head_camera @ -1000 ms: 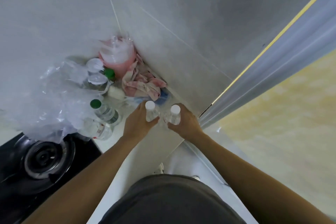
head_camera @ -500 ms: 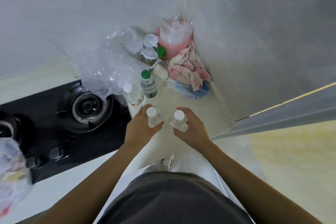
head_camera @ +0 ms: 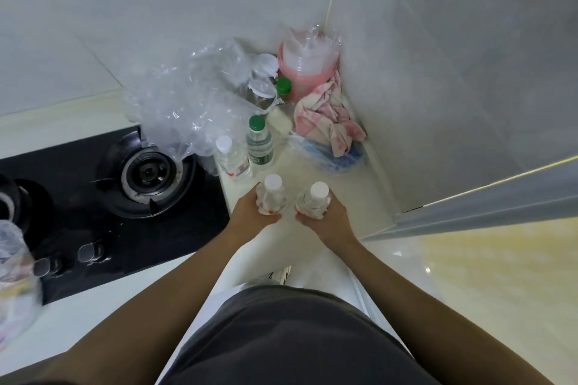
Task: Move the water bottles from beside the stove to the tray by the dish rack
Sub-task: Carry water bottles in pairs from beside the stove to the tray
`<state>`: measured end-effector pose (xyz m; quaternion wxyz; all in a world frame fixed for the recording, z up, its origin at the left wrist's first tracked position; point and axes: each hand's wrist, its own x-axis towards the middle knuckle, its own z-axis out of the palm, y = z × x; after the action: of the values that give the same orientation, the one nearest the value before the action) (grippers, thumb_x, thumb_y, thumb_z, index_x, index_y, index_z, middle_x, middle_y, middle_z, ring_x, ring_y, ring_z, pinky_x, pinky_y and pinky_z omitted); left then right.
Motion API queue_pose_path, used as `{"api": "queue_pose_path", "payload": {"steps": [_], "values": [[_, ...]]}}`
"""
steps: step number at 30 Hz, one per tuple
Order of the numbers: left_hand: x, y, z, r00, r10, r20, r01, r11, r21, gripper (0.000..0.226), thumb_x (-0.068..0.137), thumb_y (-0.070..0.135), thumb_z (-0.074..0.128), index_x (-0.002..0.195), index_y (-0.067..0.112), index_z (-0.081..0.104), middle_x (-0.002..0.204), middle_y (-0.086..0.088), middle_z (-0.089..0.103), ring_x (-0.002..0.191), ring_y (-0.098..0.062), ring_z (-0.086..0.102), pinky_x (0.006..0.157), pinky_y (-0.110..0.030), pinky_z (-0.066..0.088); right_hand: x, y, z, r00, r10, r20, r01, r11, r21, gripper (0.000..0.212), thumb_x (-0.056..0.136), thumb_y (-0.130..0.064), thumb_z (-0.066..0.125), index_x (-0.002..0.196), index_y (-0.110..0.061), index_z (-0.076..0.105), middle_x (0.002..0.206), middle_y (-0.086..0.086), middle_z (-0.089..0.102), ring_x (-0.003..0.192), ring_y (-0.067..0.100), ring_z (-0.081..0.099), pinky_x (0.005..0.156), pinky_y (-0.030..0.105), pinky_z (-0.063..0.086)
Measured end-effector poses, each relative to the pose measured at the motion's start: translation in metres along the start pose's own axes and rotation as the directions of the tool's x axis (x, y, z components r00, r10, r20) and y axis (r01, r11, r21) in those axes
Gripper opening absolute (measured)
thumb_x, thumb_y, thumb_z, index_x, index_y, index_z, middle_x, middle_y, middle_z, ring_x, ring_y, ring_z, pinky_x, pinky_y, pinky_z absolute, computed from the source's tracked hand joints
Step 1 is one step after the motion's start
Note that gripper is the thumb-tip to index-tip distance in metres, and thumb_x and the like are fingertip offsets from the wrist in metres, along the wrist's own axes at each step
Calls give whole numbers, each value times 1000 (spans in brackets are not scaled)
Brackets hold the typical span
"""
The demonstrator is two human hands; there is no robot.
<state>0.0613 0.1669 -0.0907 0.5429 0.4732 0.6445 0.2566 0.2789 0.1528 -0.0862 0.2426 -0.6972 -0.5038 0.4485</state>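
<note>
Near the middle of the frame the left hand (head_camera: 250, 212) grasps a white-capped water bottle (head_camera: 271, 197), its fingers curled round the clear body. Just to the right, the right hand (head_camera: 325, 217) wraps a second white-capped bottle (head_camera: 314, 201) in the same way. Both bottles stand upright, close together but apart, above the pale counter (head_camera: 353, 197).

Just above them in the frame, two more bottles stand on the counter side by side: a white-capped one with a red-marked label (head_camera: 230, 158) and a green-capped one (head_camera: 259, 142). To the left of these lies a heap of crumpled clear plastic wrap (head_camera: 187, 103), spilling over the edge of the black gas stove (head_camera: 119, 197), whose burner (head_camera: 150, 170) sits at centre left.

In the wall corner at upper centre stands a pink container covered in clear film (head_camera: 308, 66), with another green cap (head_camera: 283, 86) beside it. A pink-and-white cloth (head_camera: 328, 116) is bunched over a blue item in a plastic bag (head_camera: 334, 156). A blurred bag (head_camera: 12, 275) fills the lower left edge.
</note>
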Motion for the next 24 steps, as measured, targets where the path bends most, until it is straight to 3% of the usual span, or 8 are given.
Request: {"api": "queue_pose_path", "payload": {"steps": [3,5,7,10,12,15,20,24], "values": [[0,1,2,1000,-21,-21,21,1000,10,61,63,17,97,109,43,66,109,16,75,110,-17,73,100,-46,59,4,2,-13,999,46,4,-46,999,18,65,70,-39,96,120,-20,60,112,-6,70,103,18,69,88,21,54],[-3,1,6,999,-33,-37,32,999,-8,59,57,32,98,109,39,70,108,10,78,109,-18,74,97,-46,60,4,4,-26,999,47,12,-47,998,45,78,61,-55,91,123,-21,59,115,-3,72,106,19,71,96,42,59],[-12,9,10,999,-17,-45,16,1000,-20,63,58,38,97,115,31,71,111,6,79,106,-13,75,98,-43,59,3,6,-40,1000,14,27,-17,994,104,85,56,-61,86,127,-23,58,119,-2,72,109,17,71,99,47,59],[-34,28,17,998,12,-62,-18,996,-91,49,75,12,94,118,23,72,112,0,80,104,-12,76,98,-40,60,-9,-5,-62,999,-45,18,41,983,181,80,62,-51,89,131,-23,58,123,-1,72,112,17,71,99,45,60],[-50,41,21,997,33,-66,-42,989,-144,47,80,6,89,122,19,71,114,-3,80,107,-19,76,94,-36,60,-19,-14,-78,997,-73,17,67,968,243,67,71,-37,93,127,-20,61,119,3,73,109,23,73,93,43,62],[-84,63,32,990,58,-129,-86,971,-225,44,83,4,86,123,14,70,107,-4,81,100,-19,78,78,-23,61,-41,-27,-98,987,-143,78,100,910,402,41,87,-8,84,119,-22,62,112,2,75,98,11,75,78,27,62],[-152,93,48,949,76,-305,-179,928,-327,25,89,10,81,110,18,71,87,-5,78,79,-21,74,67,-30,60,-82,-49,-106,961,-221,168,100,840,533,51,87,-32,84,133,-26,62,124,-2,76,115,17,73,101,39,57],[-205,102,41,896,104,-433,-277,891,-359,28,89,13,81,113,21,68,92,-6,78,80,-18,73,67,-25,58,-125,-88,-105,923,-308,230,130,814,566,33,97,-27,74,127,-30,63,117,-11,77,105,1,73,83,13,54]]}}
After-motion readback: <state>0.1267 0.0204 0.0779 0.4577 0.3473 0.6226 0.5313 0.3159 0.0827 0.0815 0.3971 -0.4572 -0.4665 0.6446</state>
